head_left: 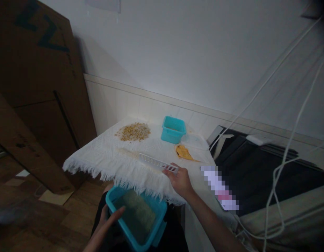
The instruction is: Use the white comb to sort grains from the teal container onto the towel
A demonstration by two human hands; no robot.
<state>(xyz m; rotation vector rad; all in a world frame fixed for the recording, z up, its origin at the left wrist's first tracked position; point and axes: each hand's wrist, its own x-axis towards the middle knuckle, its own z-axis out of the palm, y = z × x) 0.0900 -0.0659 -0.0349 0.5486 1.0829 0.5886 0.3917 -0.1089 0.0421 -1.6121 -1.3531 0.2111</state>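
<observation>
My right hand (180,180) grips one end of a white slotted plastic strip (152,163), which lies low over the fringed white cloth (99,154). Pale fine grains are spread along the cloth beside the strip. Below the cloth's fringe, my left hand (110,222) holds a teal plastic tub (162,213) at its left side, with the thumb over the rim. A layer of pale grain (141,210) covers part of the tub's inside. Farther back on the cloth lies a heap of yellow kernels (134,132).
A smaller teal tub (173,130) stands at the back of the table, with an opened orange packet (184,152) in front of it. Large cardboard boxes (41,87) lean at left. White cables (278,168) hang at right over a black panel (256,161).
</observation>
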